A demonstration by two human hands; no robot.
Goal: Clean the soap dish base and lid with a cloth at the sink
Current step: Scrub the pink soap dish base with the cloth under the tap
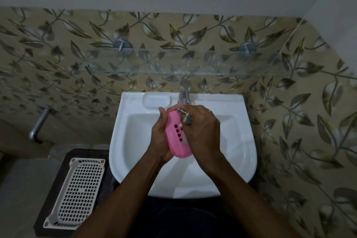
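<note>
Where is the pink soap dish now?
Head view, centre: soap dish over the sink, gripped by the left hand, cloth in the right hand touching it.

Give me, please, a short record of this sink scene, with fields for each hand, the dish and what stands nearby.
left hand: grips the dish from its left side
right hand: holds the cloth against the dish
dish: pink, slotted, held on edge over the sink
cloth: bunched at the dish's upper end
sink: white, tap at the rear
water: cannot tell if running
basket: white, left of the sink
</note>
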